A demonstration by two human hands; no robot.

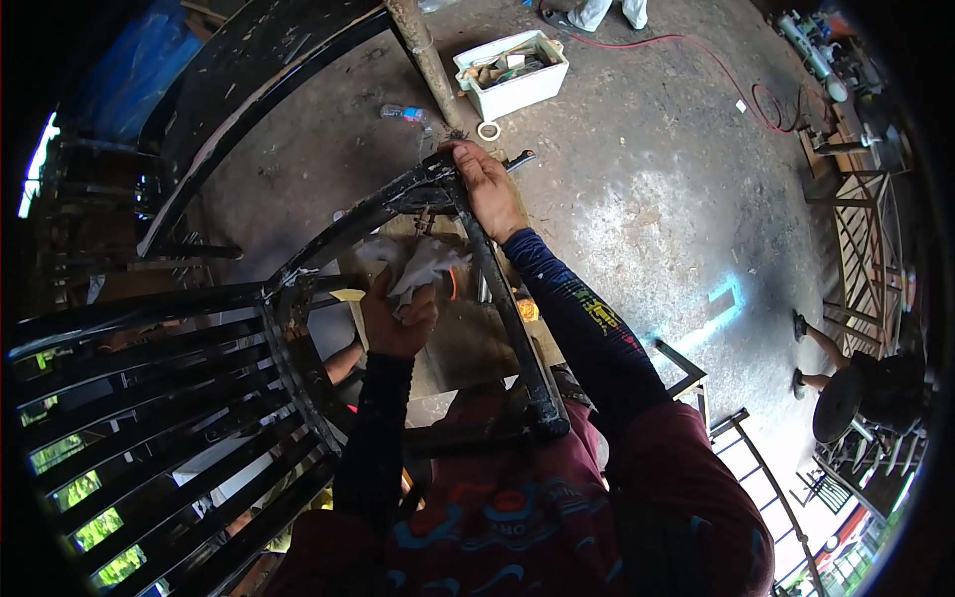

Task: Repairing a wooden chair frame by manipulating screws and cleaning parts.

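A black chair frame (500, 291) stands tilted before me, its slatted back (149, 373) reaching out to the left. My left hand (396, 326) is closed around a crumpled grey-white cloth (430, 265), inside the open seat part of the frame. At the far corner of that frame my right hand (487, 194) wraps over the black bar, with its fingers curled on the joint. Below the cloth lies a brownish board (458, 348), and part of what rests on it is hidden by my hands and the frame.
A white box (519, 98) full of scraps stands beyond the frame, near a tape roll (479, 130), a plastic bottle (402, 112) and a post (423, 60). A red hose (686, 38) crosses the concrete floor. Another person (880, 393) is at the right, near metal frames.
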